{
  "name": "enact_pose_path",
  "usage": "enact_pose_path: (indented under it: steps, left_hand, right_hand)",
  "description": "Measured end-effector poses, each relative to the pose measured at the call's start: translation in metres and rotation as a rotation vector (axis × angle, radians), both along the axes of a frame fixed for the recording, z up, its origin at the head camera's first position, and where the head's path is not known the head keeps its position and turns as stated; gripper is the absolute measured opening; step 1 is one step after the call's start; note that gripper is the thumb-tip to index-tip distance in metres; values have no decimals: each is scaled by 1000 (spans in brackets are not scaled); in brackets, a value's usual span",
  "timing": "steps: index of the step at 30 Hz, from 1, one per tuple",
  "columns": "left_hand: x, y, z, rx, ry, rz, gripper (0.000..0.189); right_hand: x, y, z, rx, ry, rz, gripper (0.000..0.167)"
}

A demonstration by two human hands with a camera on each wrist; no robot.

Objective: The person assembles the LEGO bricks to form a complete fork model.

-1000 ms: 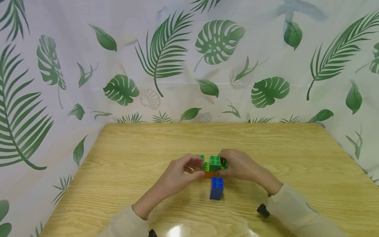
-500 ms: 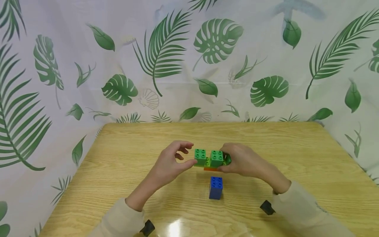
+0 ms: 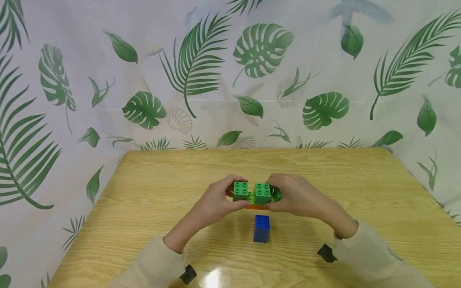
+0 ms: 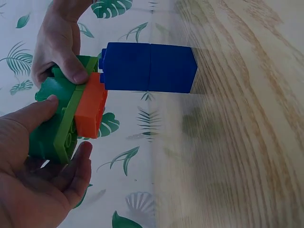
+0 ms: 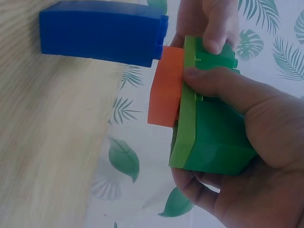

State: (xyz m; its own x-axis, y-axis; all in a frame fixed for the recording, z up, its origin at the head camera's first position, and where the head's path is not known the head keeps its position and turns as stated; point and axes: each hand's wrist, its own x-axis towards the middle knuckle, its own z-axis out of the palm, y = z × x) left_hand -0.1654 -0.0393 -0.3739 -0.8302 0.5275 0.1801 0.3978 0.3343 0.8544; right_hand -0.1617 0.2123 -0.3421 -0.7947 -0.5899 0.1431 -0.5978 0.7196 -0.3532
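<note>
Both hands hold one assembly of toy building bricks above the table. A light green plate (image 4: 72, 102) runs along its middle, with an orange brick (image 5: 166, 88) beneath. On top sit two square green bricks, a left green brick (image 3: 240, 191) and a right green brick (image 3: 262, 193), plus a dark green piece (image 3: 276, 195) partly hidden by the right hand. My left hand (image 3: 217, 202) pinches the left end, thumb in front and fingers behind. My right hand (image 3: 297, 197) grips the right end. Nearer me, a stack of two blue bricks (image 3: 261, 229) stands upright on the table.
The wooden table (image 3: 151, 208) reaches back to a leaf-printed cloth (image 3: 216, 60) hanging behind and at the sides. Black wrist devices, a left one (image 3: 188, 275) and a right one (image 3: 327, 253), hang under the sleeves.
The brick assembly has risen slightly and moved away from the blue stack. My left hand drew back from it, then came in and took hold of its left end. The blue stack stays put.
</note>
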Motion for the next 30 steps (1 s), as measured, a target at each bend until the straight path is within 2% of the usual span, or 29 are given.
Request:
enact_pose_path:
  steps: [10,14,18,23,26,30]
  left_hand:
    - [0,4,1,-5,-53,-22,44]
    - [2,8,-1,8,-94,-11,45]
    - [4,12,-5,22,-117,3,55]
    - [8,12,-6,42,-150,-15,70]
    - [9,11,-3,-7,-145,-14,63]
    - [8,10,0,-101,-106,-9,42]
  right_hand:
    - [7,-1,8,-7,-3,23,29]
    - [9,-1,10,-4,-11,25,29]
    - [11,0,12,6,-25,33,29]
    - [14,0,14,31,-38,50,30]
    - [15,-1,14,33,-32,62,30]
    - [17,-1,10,19,-7,84,30]
